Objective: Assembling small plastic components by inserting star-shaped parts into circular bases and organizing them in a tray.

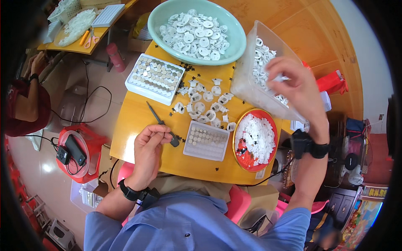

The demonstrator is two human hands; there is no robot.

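My right hand (pixel 293 83) is raised over the clear plastic bin (pixel 245 79), fingers closed on a small white plastic part (pixel 282 78) that is partly hidden. White plastic parts (pixel 261 58) lie inside the bin. Above the table's near left side is my left hand (pixel 150 146), its thumb and fingers pressed together; what they hold, if anything, is hidden. Beside those fingertips a dark screwdriver-like tool (pixel 155 112) points away to the upper left. Several loose white plastic pieces (pixel 208 96) are scattered mid-table. Just nearer stands a white tray (pixel 205 154) with round metal discs.
A pale green basin (pixel 153 25) of round white parts stands at the back. Left of centre is a second disc tray (pixel 146 95). A red-rimmed plate (pixel 274 125) carries small white pieces. Tiny black bits (pixel 193 78) dot the yellow table (pixel 130 134). Another person (pixel 29 96) sits at far left.
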